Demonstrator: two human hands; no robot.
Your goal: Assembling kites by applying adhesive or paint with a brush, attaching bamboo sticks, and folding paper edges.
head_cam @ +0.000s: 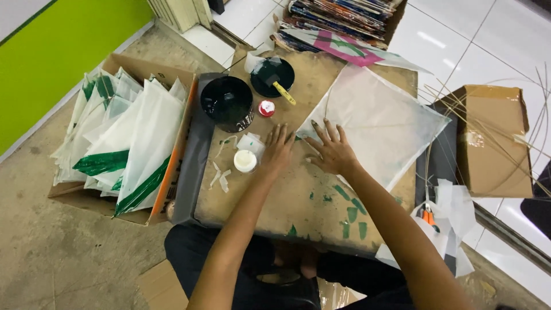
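A paper sheet [379, 123] lies on the board's [298, 201] right; bucket [227, 102] and lid [272, 76] behind left; box of kites [123, 135] further left.

Thin, perhaps translucent paper sheet [376, 123]

A thin, translucent white paper kite sheet [379, 117], cut roughly square and turned like a diamond, lies flat on the worn brown board [304, 201] that serves as the work surface. Its right-hand corner reaches past the board's edge, and its far corner points toward the top of the board. A slim pale stick runs under or along the paper from near its left corner upward, showing faintly through it. Faint greenish smudges mark the paper near its right and lower edges. The sheet's left corner lies just between the two hands, with the right hand [333, 152] pressed flat on that corner and the left hand [278, 150] resting on the board beside it, fingertips touching the paper's edge.
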